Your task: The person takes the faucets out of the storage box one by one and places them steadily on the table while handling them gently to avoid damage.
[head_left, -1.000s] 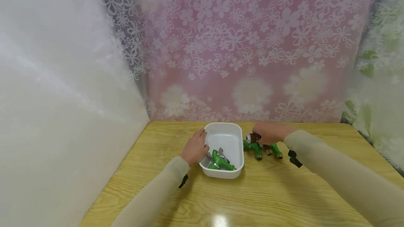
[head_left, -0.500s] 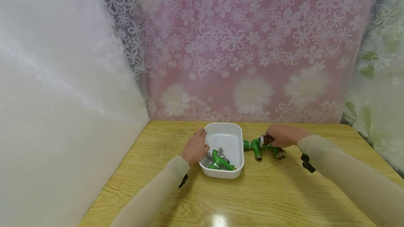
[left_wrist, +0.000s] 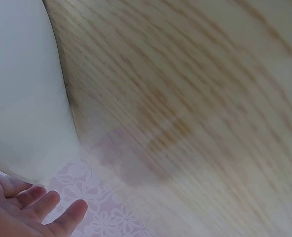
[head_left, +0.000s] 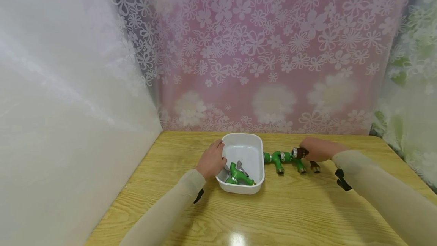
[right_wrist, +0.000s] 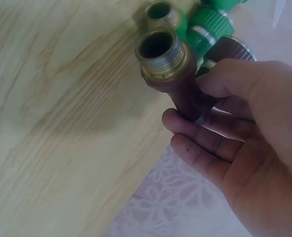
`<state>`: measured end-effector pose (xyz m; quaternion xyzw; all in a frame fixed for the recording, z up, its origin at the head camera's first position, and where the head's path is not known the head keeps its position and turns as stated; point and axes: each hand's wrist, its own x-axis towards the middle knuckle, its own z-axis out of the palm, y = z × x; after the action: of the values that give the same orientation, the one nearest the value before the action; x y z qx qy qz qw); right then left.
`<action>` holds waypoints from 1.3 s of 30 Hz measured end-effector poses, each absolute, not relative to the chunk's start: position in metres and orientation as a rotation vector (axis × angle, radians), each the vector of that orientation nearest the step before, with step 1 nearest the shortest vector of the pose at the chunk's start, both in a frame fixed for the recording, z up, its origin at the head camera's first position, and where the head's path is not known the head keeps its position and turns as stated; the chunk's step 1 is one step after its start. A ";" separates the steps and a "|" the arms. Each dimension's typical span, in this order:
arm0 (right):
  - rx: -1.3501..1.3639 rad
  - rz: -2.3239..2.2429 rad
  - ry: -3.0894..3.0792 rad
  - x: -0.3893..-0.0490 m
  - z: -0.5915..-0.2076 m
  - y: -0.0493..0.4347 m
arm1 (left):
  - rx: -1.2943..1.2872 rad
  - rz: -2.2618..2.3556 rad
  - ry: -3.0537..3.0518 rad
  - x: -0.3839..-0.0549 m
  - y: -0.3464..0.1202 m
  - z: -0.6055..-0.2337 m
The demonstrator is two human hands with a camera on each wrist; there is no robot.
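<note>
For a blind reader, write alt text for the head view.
A person's right hand grips a dark brown, metal-ended tap beside two green metal-ended taps on a yellowish wood-grain table. The left hand touches the left rim of a white rectangular tub, which holds another green tap and silver metal pieces.

Head cam above; wrist cams nr

Long beige left sleeve [head_left: 167, 210]: is looking plain.
Small black left wrist piece [head_left: 198, 196]: is jutting beneath.
Long beige right sleeve [head_left: 379, 189]: is matching.
Black right wrist piece [head_left: 343, 180]: is looking angular.
</note>
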<state>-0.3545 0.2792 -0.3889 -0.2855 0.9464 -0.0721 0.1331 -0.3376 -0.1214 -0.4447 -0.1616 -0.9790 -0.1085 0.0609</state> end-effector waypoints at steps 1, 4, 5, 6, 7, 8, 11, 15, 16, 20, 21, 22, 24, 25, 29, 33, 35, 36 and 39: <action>-0.828 -0.209 2.747 -0.355 -0.390 0.281 | -0.488 -0.330 -2.963 -0.337 -0.121 -0.444; -0.825 -0.199 2.755 -0.354 -0.393 0.287 | -0.488 -0.333 -2.968 -0.336 -0.122 -0.444; -0.821 -0.200 2.757 -0.354 -0.394 0.289 | -0.487 -0.332 -2.969 -0.335 -0.122 -0.444; -0.820 -0.202 2.759 -0.354 -0.395 0.291 | -0.486 -0.332 -2.970 -0.335 -0.122 -0.444; -0.823 -0.202 2.763 -0.354 -0.396 0.293 | -0.486 -0.331 -2.971 -0.335 -0.122 -0.444; -0.818 -0.200 2.767 -0.355 -0.398 0.295 | -0.487 -0.329 -2.971 -0.335 -0.122 -0.444; -0.790 -0.216 2.774 -0.356 -0.402 0.300 | -0.484 -0.335 -2.971 -0.335 -0.123 -0.444; -0.745 -0.233 2.767 -0.358 -0.407 0.307 | -0.485 -0.336 -2.973 -0.336 -0.123 -0.444; -0.740 -0.233 2.766 -0.359 -0.408 0.308 | -0.486 -0.336 -2.974 -0.336 -0.123 -0.444; -0.741 -0.225 2.765 -0.363 -0.412 0.313 | -0.482 -0.329 -2.976 -0.337 -0.122 -0.445; -0.740 -0.224 2.763 -0.364 -0.413 0.313 | -0.482 -0.326 -2.976 -0.337 -0.122 -0.445; -0.737 -0.222 2.761 -0.366 -0.415 0.314 | -0.480 -0.325 -2.976 -0.337 -0.121 -0.445; -0.730 -0.216 2.759 -0.369 -0.419 0.315 | -0.481 -0.318 -2.977 -0.337 -0.121 -0.445; -0.725 -0.214 2.758 -0.370 -0.420 0.315 | -0.481 -0.315 -2.978 -0.337 -0.121 -0.445; -0.720 -0.202 2.764 -0.373 -0.423 0.314 | -0.482 -0.329 -2.982 -0.336 -0.120 -0.444; -0.736 -0.183 2.774 -0.375 -0.423 0.313 | -0.479 -0.329 -2.977 -0.336 -0.121 -0.445; -0.737 -0.184 2.777 -0.375 -0.424 0.312 | -0.481 -0.325 -2.972 -0.336 -0.121 -0.445; -0.738 -0.184 2.778 -0.375 -0.424 0.312 | -0.482 -0.324 -2.969 -0.337 -0.121 -0.445; -0.730 -0.189 2.782 -0.375 -0.424 0.311 | -0.480 -0.320 -2.968 -0.337 -0.122 -0.444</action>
<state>-0.3752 0.3108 -0.4242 -0.2511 0.9571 -0.0649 0.1292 -0.3369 -0.1220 -0.4443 -0.1586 -0.9799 -0.1057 0.0589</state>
